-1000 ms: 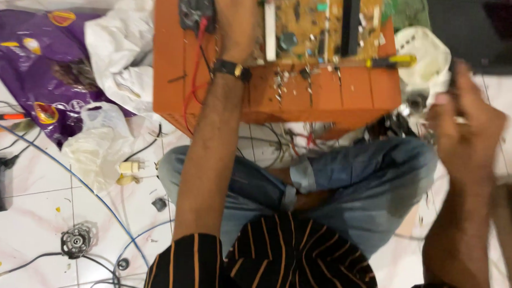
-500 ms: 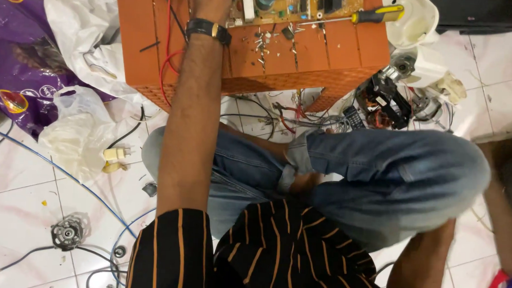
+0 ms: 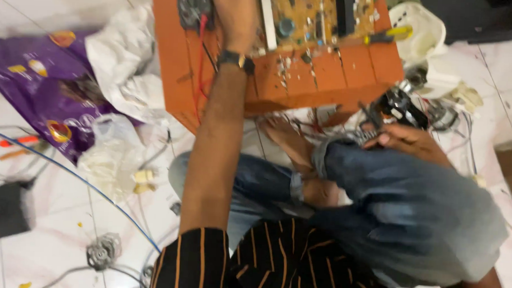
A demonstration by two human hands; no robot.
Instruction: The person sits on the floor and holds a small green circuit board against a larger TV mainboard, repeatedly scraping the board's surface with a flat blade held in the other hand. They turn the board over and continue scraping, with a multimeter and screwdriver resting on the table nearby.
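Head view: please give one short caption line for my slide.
Seated cross-legged, left hand on the circuit board atop an orange table, right hand near wires.

You are working on a home floor used as an electronics repair spot: white tiles (image 3: pixel 47 261), circuit board (image 3: pixel 311 18) on an orange stool (image 3: pixel 326 72), loose wires (image 3: pixel 68 171) lower left.
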